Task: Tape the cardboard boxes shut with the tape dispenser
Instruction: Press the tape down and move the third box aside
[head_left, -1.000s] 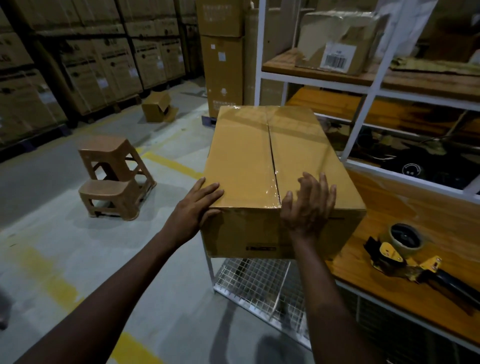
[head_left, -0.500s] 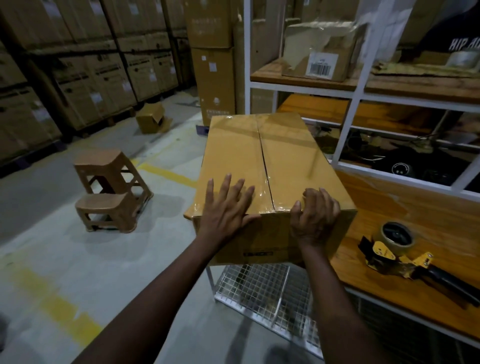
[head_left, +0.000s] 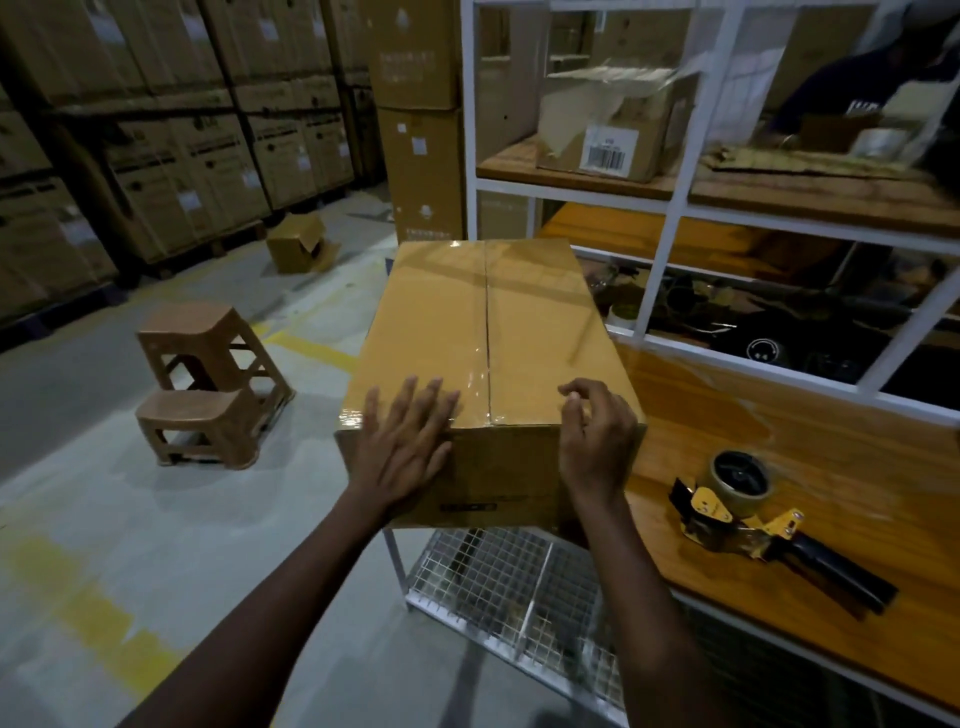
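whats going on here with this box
A person is handling a cardboard box at the end of a wooden table. The left hand lies flat on its near left corner; the right hand is curled at the near right edge, whether it pinches anything is unclear. Glossy tape covers the seam. The tape dispenser lies untouched on the table.

Pressing the left hand (head_left: 402, 441) flat on the cardboard box (head_left: 493, 332), curling the right hand (head_left: 597, 441) over its near corner; beside it on the table (head_left: 857, 457), a tape dispenser (head_left: 737, 512).

L hand (head_left: 410, 447) slid onto box (head_left: 519, 322) top; R hand (head_left: 597, 447) fingers (head_left: 584, 387) now curled.
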